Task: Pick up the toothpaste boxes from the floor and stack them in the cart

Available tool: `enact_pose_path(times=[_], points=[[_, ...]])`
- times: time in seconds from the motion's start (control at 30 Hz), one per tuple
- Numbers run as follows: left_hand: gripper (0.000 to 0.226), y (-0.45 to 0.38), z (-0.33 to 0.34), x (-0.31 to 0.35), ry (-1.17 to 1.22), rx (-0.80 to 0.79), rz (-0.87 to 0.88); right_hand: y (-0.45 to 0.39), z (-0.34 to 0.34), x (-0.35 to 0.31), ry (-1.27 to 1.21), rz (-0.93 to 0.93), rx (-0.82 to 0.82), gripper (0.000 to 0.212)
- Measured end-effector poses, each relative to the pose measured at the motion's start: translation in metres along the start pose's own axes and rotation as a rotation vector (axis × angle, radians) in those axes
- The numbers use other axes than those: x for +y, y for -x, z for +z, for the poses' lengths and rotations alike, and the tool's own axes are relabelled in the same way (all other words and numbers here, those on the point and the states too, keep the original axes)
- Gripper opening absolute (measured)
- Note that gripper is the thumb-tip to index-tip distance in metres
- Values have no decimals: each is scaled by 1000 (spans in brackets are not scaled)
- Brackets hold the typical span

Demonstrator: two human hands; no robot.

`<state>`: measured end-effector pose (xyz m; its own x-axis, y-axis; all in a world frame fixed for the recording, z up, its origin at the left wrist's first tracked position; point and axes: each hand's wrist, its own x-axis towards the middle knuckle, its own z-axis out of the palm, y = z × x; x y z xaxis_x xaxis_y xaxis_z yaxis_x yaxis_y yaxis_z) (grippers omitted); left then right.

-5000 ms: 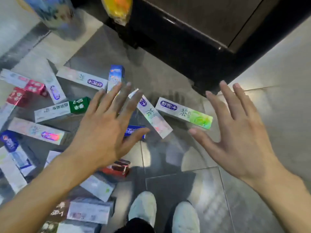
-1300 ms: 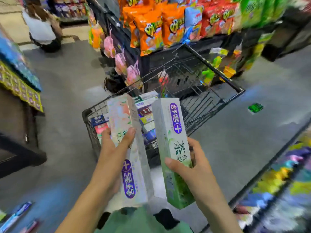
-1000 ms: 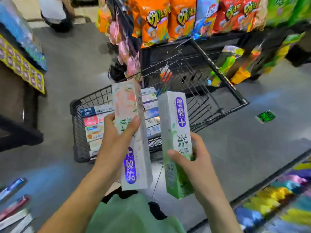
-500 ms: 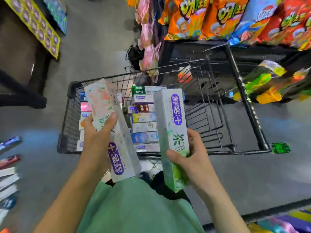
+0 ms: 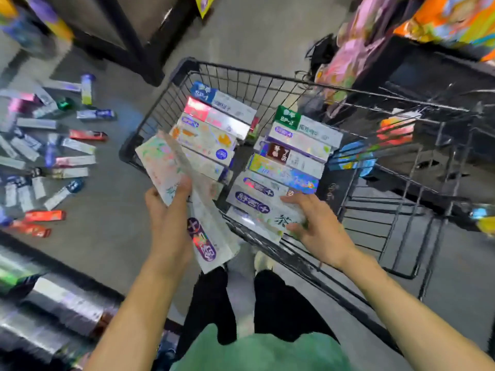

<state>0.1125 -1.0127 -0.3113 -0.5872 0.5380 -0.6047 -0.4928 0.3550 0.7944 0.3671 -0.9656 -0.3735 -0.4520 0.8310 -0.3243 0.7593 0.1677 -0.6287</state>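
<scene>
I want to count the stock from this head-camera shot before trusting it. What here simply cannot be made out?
- How many layers the two stacks in the cart hold: top boxes cover those beneath.
- Whether the green-tea box under the right hand already rests on the stack: the hand hides its end.
- The number of boxes on the floor: blurred, cut by the left edge.
- Print on the left hand's box: glare.

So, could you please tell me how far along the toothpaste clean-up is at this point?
Done: two rows of boxes already lie stacked in the cart. In hand: the right hand lays a green tea box on the nearer row, and the left hand holds a pink box. Left: many scattered boxes on the floor.
</scene>
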Motion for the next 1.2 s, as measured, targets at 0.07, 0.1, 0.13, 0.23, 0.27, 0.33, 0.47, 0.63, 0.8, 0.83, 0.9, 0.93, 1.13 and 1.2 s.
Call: enact_pose_path(times=[0.07, 0.1, 0.13, 0.23, 0.27, 0.33, 0.47, 0.63, 0.8, 0.83, 0.9, 0.93, 1.13, 1.2], points=[[32, -8, -1, -12, 21, 26, 9, -17, 30, 27, 94, -23, -102, 57], [32, -12, -2, -18, 20, 45, 19, -25, 45, 38, 129, -27, -145, 58], [33, -15, -4, -23, 24, 68, 26, -31, 60, 48, 153, -36, -184, 58], [30, -27, -8, -37, 70, 119, 39, -48, 97, 67, 228, -120, -239, 62], [30, -31, -9, -42, 82, 125, 29, -52, 105, 70, 261, -155, -236, 63], [28, -37, -11, -50, 81, 142, 23, -60, 122, 78, 319, -221, -220, 66], [29, -44, -15, -63, 101, 168, 4, -71, 149, 101, 410, -326, -173, 73], [33, -45, -12, -70, 89, 174, 28, -79, 166, 109, 501, -373, -126, 71], [34, -45, -5, -70, 55, 170, 0, -78, 172, 104, 517, -339, -119, 63], [36, -45, -3, -69, 53, 167, -7, -76, 171, 105, 510, -339, -113, 62], [38, -44, 1, -69, 52, 143, -16, -73, 167, 107, 524, -329, -114, 59], [38, -44, 3, -69, 50, 126, -23, -72, 164, 108, 527, -312, -114, 56], [56, -47, 22, -67, -153, -54, 73, -63, 115, 110, 434, -165, -5, 44], [68, -50, 31, -66, -272, -118, 119, -60, 91, 106, 388, -71, 64, 48]])
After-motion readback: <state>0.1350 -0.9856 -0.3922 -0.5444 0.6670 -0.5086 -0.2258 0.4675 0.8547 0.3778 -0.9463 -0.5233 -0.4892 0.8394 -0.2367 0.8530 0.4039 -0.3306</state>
